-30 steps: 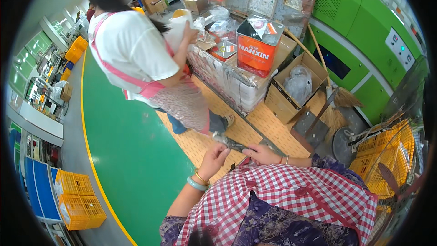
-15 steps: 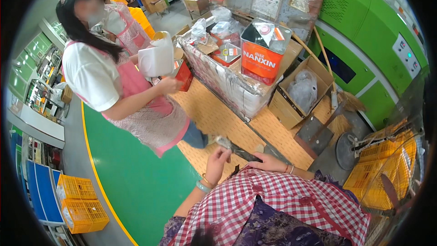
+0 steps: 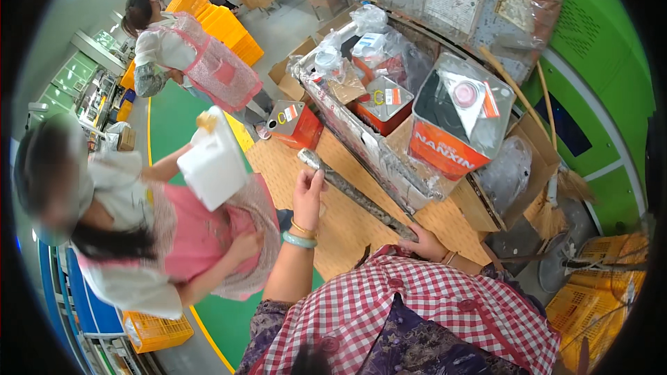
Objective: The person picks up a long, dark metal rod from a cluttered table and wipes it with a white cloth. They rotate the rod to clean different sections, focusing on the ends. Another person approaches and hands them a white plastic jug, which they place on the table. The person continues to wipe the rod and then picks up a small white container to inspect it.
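A long, grimy grey-and-black stick (image 3: 368, 196) slants across in front of me, its pale-tipped end up and to the left. My left hand (image 3: 308, 198) is closed near that upper end, its fingers curled against the stick. At the lower right end, my right hand (image 3: 425, 244) grips the stick with thumb and fingers around it. Beyond the stick stands a paint-spattered open chest (image 3: 368, 142). A large orange-and-silver square tin (image 3: 455, 128) stands at its near end; another orange tin (image 3: 295, 123) is on the floor at its left.
A co-worker in a pink apron (image 3: 201, 236) stands close on my left, holding a white plastic jug (image 3: 214, 163). Another person (image 3: 191, 62) stands farther back. At right are a cardboard box (image 3: 535, 167) with plastic bags, brooms (image 3: 552, 215) and yellow crates (image 3: 608, 271).
Both hands and the stick show farther out from my body, with more of the stick in sight. The co-worker with the jug appears farther left and nearer; the view has shifted.
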The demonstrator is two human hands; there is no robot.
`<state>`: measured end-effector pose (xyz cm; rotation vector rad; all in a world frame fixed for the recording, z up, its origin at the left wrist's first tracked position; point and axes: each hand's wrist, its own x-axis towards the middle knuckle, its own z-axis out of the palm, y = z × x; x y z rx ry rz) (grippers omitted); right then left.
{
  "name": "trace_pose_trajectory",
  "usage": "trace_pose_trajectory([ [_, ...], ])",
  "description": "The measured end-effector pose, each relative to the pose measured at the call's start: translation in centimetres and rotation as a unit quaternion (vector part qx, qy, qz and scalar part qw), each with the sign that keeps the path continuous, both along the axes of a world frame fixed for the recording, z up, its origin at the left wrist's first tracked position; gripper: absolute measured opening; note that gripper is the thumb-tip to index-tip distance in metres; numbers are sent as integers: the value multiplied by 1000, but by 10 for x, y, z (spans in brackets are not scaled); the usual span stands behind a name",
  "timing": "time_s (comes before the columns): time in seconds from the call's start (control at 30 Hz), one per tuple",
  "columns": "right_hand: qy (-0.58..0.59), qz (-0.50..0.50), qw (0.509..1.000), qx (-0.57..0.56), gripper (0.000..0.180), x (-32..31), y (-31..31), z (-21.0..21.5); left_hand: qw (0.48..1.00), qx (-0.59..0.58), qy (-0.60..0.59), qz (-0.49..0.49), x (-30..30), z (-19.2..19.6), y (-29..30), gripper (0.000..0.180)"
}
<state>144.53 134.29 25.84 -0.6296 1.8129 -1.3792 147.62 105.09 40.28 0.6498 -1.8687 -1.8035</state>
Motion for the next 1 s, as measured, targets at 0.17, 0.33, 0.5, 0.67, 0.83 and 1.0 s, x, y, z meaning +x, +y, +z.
trace_pose_trajectory([
  [0.17, 31, 16, 998, 52, 52, -66, -46, 31, 989, -73, -44, -124, -60, -26, -26, 6],
  [0.33, 144, -143, 977, -62, 46, -126, -139, 54, 918, -243, -68, -305, -109, -5, -4, 15],
  [0.5, 213, -219, 951, 50, 42, -179, -217, 43, 876, -203, -35, -436, -178, -44, -78, 18],
  [0.67, 206, -294, 929, 94, 50, -200, -292, 31, 823, -73, -65, -560, -221, -71, -153, 21],
  [0.83, 129, -358, 921, 77, 51, -194, -355, 14, 752, -161, -123, -627, -244, -68, -214, 29],
  [1.0, 164, -392, 895, 135, 41, -187, -378, -3, 717, -137, -133, -670, -242, -95, -241, 30],
])
